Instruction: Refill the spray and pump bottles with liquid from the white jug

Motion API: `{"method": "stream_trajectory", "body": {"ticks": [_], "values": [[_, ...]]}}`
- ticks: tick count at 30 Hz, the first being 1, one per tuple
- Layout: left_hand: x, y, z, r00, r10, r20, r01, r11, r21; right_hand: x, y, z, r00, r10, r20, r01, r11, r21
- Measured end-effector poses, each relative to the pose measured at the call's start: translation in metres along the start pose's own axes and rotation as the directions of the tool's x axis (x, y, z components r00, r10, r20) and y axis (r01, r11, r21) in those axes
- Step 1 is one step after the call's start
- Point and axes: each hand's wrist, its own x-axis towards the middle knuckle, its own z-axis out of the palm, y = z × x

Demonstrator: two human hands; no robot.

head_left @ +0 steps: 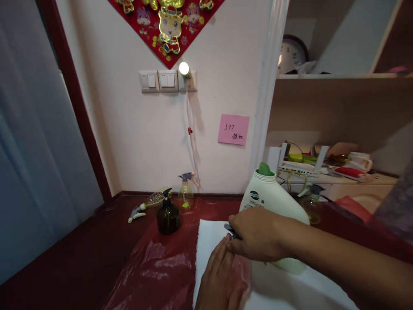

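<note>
My left hand (221, 280) lies flat with fingers stretched out on a white cloth (209, 234) spread over a red plastic sheet (161, 267). My right hand (258, 234) reaches in from the right with its fingers closed around a small dark object I cannot make out, just above my left fingertips. Right behind my right hand stands a big white detergent bottle (274, 200) with a green cap. A dark brown spray bottle (167, 215) stands to the left of the cloth.
A clear spray bottle (186, 191) and a loose sprayer head (145, 206) sit by the wall. Another spray bottle (311, 202) stands behind the detergent bottle. Shelves on the right hold a router (300, 165), a cup and a clock. A pink note (233, 129) hangs on the wall.
</note>
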Motion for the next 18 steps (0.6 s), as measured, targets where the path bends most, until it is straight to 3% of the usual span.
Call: {"method": "stream_trajectory", "body": {"ticks": [18], "values": [[-0.0037, 0.0039, -0.0014, 0.991, -0.131, 0.001, 0.130, 0.986, -0.102, 0.0029, 0.0010, 0.0044, 0.997, 0.051, -0.064, -0.052, 0.998, -0.020]]}}
